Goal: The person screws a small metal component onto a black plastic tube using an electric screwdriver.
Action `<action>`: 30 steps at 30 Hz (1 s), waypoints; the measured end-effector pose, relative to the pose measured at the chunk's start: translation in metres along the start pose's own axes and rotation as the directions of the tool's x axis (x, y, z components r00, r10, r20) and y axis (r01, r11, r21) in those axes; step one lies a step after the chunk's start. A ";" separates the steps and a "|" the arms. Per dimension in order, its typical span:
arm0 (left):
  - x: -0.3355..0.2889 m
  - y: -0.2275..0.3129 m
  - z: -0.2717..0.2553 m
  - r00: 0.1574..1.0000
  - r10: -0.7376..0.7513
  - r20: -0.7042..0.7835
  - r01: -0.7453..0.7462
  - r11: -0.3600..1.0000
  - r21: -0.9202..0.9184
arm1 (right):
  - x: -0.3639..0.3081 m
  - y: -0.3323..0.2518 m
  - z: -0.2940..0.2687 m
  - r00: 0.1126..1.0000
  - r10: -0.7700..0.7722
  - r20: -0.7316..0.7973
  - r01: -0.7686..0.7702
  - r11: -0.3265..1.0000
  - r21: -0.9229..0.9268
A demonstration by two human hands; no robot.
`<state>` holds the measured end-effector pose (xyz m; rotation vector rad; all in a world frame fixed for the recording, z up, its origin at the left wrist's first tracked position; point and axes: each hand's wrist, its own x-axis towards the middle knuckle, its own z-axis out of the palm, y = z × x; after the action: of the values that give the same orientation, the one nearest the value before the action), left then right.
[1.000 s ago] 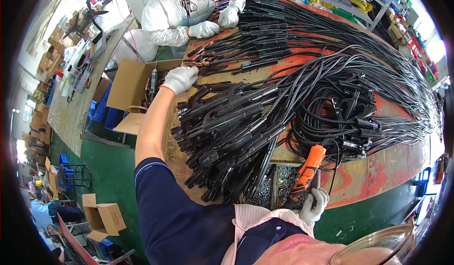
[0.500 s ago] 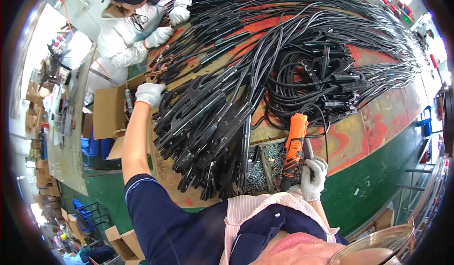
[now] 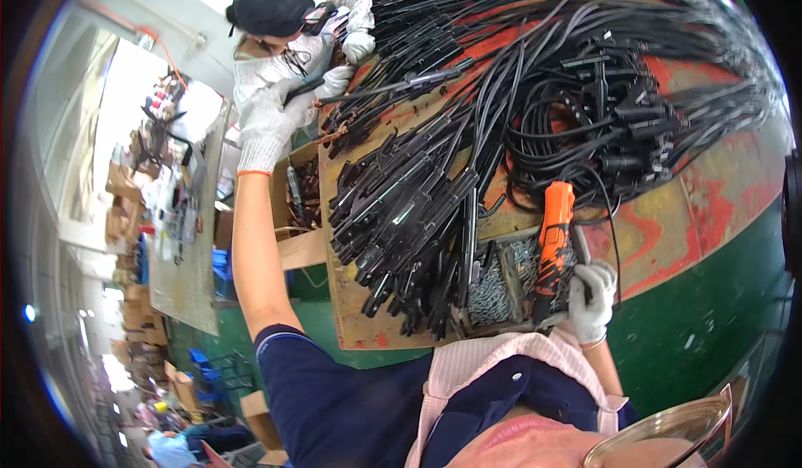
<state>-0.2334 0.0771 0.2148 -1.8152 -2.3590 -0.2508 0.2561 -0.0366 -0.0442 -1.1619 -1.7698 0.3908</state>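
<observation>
My left hand (image 3: 271, 121), in a white knit glove, reaches out to the far left. Its fingers are closed around a dark, slim piece (image 3: 302, 90), whose kind I cannot make out. A co-worker's gloved hand (image 3: 335, 82) is right beside it. My right hand (image 3: 591, 297), also gloved, rests with curled fingers beside a grey bar (image 3: 580, 244) at the edge of the screw tray; what it grips is hidden. An orange and black power screwdriver (image 3: 555, 234) lies across the tray, close to that hand. Black clamp-like handles with cables (image 3: 405, 205) are heaped between my hands.
A wooden tray of screws (image 3: 491, 294) sits at the table's near edge. Coiled black cables (image 3: 555, 146) lie behind it, and long cables run to the far right. Left of the table stands a cardboard box (image 3: 301, 249) with copper-coloured parts. The co-worker (image 3: 276, 58) is at the far left.
My left hand has moved from the ends of the heaped handles farther out to the co-worker's hand, and now grasps a dark piece. The view has shifted; my right hand stays by the tray.
</observation>
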 end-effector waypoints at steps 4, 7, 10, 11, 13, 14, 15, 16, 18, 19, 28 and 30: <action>-0.008 0.055 -0.036 0.886 0.219 -0.408 -0.266 0.962 -0.060 | 0.002 0.001 -0.008 0.999 0.028 -0.017 -0.028 0.999 -0.015; -0.038 0.078 -0.042 0.844 0.231 -0.483 -0.258 0.966 0.012 | 0.005 0.002 -0.001 0.997 0.044 -0.061 -0.043 0.999 0.021; -0.054 0.109 -0.039 0.860 0.279 -0.428 -0.318 0.948 -0.021 | 0.003 0.004 -0.007 0.999 0.026 -0.047 -0.024 0.999 0.045; -0.060 0.116 -0.038 0.859 0.275 -0.432 -0.321 0.947 -0.036 | 0.001 0.001 -0.008 0.998 0.042 -0.054 -0.039 0.998 0.047; -0.074 0.128 -0.042 0.915 0.168 -0.368 -0.253 0.947 -0.197 | 0.000 -0.001 -0.011 0.997 0.052 -0.050 -0.049 0.997 0.061; -0.075 0.131 -0.040 0.955 0.079 -0.284 -0.185 0.912 -0.367 | -0.001 -0.001 -0.010 0.998 0.054 -0.039 -0.052 0.997 0.051; -0.076 0.131 -0.037 0.965 0.034 -0.258 -0.149 0.886 -0.439 | -0.001 -0.001 -0.010 0.998 0.057 -0.028 -0.056 0.998 0.040; -0.077 0.131 -0.035 0.966 0.034 -0.257 -0.147 0.887 -0.439 | 0.000 -0.002 -0.010 0.998 0.058 -0.027 -0.057 0.998 0.040; -0.082 0.134 -0.034 0.956 0.025 -0.293 -0.151 0.896 -0.416 | 0.004 -0.003 -0.011 0.991 0.127 0.047 -0.130 0.989 0.072; -0.083 0.135 -0.034 0.955 0.023 -0.296 -0.150 0.898 -0.413 | 0.008 -0.002 -0.013 0.991 0.124 0.048 -0.127 0.989 0.076; -0.075 0.153 -0.035 0.824 0.310 -0.475 -0.435 0.883 -0.179 | 0.183 -0.025 0.038 0.958 0.160 0.236 -0.274 0.745 0.608; -0.067 0.166 -0.040 0.736 0.450 -0.506 -0.524 0.852 -0.005 | 0.244 -0.004 0.107 0.908 0.322 0.268 -0.413 0.792 0.449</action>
<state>-0.0555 0.0472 0.2448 -2.0550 -1.4909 -0.7314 0.1405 0.1901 0.0358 -1.1077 -1.4450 1.1528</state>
